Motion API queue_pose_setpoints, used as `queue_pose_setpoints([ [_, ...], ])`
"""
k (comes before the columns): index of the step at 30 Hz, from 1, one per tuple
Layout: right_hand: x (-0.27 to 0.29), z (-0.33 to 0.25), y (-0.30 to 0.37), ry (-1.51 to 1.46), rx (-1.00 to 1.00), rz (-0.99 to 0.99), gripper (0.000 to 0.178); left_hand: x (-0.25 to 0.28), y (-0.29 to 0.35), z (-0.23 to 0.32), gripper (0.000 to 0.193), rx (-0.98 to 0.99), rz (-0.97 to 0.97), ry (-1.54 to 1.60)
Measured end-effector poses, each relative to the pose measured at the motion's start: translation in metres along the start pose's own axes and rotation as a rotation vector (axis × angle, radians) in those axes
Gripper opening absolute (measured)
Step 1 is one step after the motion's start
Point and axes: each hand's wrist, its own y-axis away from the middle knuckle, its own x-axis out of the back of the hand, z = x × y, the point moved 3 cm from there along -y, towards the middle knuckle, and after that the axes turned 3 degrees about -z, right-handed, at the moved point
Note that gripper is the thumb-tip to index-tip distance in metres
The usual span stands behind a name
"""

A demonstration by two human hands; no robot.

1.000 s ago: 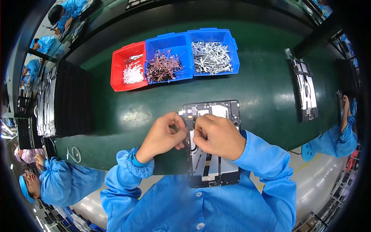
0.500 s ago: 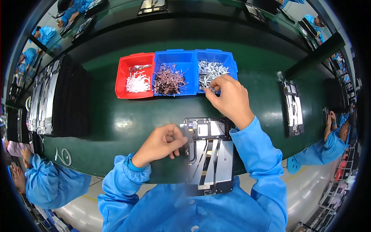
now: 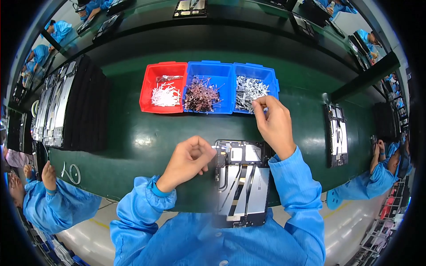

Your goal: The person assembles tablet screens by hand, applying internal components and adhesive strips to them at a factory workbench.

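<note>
An opened tablet-like device (image 3: 257, 195) lies at the table's near edge in front of me, its internal boards, black ribbon cables and silver plates exposed. My left hand (image 3: 188, 160) is closed in a pinch beside its upper left corner; whatever the fingertips hold is too small to tell. My right hand (image 3: 275, 124) pinches at the front edge of the right blue bin (image 3: 276, 84), which holds small silver-grey and white pieces (image 3: 250, 91). Its fingertips are together, and I cannot make out what is between them.
Left of that bin, another blue bin (image 3: 217, 68) holds brownish wired parts (image 3: 200, 95), and a red bin (image 3: 146, 95) holds white strips (image 3: 165, 96). A stack of devices (image 3: 57, 106) stands left, near a coiled cable (image 3: 76, 174). Another device (image 3: 337, 135) lies right. Co-workers sit at both sides.
My right hand has drawn back from inside the right blue bin to its front edge. My left hand stays pinched at the device's corner. The whole view has shifted slightly.
</note>
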Motion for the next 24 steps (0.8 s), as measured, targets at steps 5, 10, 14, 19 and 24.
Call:
queue_pose_setpoints([
  [5,0.004,-0.015,0.016,-0.152,0.009,-0.061,0.009,-0.010,0.003,0.009,0.011,-0.448,0.261,-0.362],
  [10,0.004,-0.003,0.012,0.122,0.032,0.010,0.009,-0.017,0.000,0.012,0.017,-0.576,0.284,-0.500],
  [14,0.008,0.001,0.021,0.200,0.049,-0.030,0.011,-0.020,-0.003,0.010,0.017,-0.586,0.295,-0.538],
  [19,0.015,-0.006,0.026,-0.008,0.093,-0.026,0.007,-0.019,-0.004,0.006,0.018,-0.562,0.297,-0.522],
  [24,0.010,-0.023,0.043,-0.333,0.230,-0.468,0.007,-0.026,-0.005,0.015,0.019,-0.598,0.333,-0.456],
])
